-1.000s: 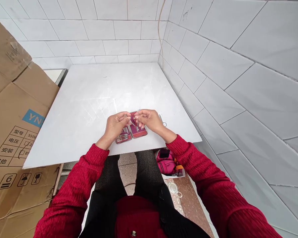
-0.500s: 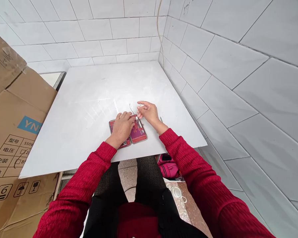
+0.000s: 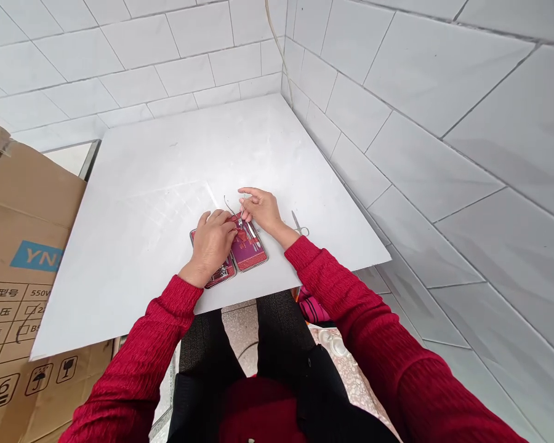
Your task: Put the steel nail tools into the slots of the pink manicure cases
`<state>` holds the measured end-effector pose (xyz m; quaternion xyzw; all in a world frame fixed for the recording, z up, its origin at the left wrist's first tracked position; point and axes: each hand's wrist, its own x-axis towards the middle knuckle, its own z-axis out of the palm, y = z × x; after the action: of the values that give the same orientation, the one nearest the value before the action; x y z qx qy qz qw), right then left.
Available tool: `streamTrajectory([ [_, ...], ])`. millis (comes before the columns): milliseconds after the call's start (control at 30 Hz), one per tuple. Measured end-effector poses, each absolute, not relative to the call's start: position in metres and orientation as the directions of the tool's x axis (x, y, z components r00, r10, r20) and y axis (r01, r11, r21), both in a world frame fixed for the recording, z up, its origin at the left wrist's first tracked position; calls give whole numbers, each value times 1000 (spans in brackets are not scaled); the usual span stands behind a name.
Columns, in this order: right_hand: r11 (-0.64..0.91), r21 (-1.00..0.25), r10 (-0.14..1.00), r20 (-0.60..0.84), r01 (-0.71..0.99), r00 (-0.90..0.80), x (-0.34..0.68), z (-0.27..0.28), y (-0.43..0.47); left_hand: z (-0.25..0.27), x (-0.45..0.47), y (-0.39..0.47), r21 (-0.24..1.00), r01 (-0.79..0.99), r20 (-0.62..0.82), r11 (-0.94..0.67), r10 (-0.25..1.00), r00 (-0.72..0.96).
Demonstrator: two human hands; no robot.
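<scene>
An open manicure case [image 3: 249, 259] with a red and purple lining lies on the white table, slim metal tools strapped in its right half. My left hand [image 3: 211, 243] is laid over the left half, fingers bent at its upper edge and thumb near the fold, holding the case. At the case's top right, my right hand [image 3: 261, 210] pinches a thin metal manicure tool [image 3: 244, 206], held upright with its lower end at the lining. Its exact kind is too small to tell. A thin dark curved piece [image 3: 227, 203] sticks up beside my left fingertips.
Small scissors [image 3: 299, 225] lie on the table [image 3: 143, 246] near my right wrist. A large cardboard box [image 3: 23, 227] stands at the left. Tiled walls [image 3: 425, 111] border the table at the back and right. A pink item [image 3: 314, 307] sits below the table edge.
The view has shifted, bringing the scissors by my right wrist into fuller sight. Both hands keep nearly the same places at the case, and my right hand still pinches the metal tool.
</scene>
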<state>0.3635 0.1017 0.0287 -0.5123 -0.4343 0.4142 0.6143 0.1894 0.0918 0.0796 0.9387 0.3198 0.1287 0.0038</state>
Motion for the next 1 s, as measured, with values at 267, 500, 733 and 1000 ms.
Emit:
streamTrajectory([
  [267,117,-954,944,193,276,266,363,25,98,79,187,80,45,579,303,-814,564,768],
  [500,65,-917,946,182,394,268,367,26,97,77,187,81,23,566,346,-824,538,769],
  [733,62,-920,944,180,387,277,368,27,98,72,186,82,68,568,373,-820,549,748],
  [1000,50,-879,960,173,474,221,366,35,87,69,188,82,91,582,393,-808,566,725],
])
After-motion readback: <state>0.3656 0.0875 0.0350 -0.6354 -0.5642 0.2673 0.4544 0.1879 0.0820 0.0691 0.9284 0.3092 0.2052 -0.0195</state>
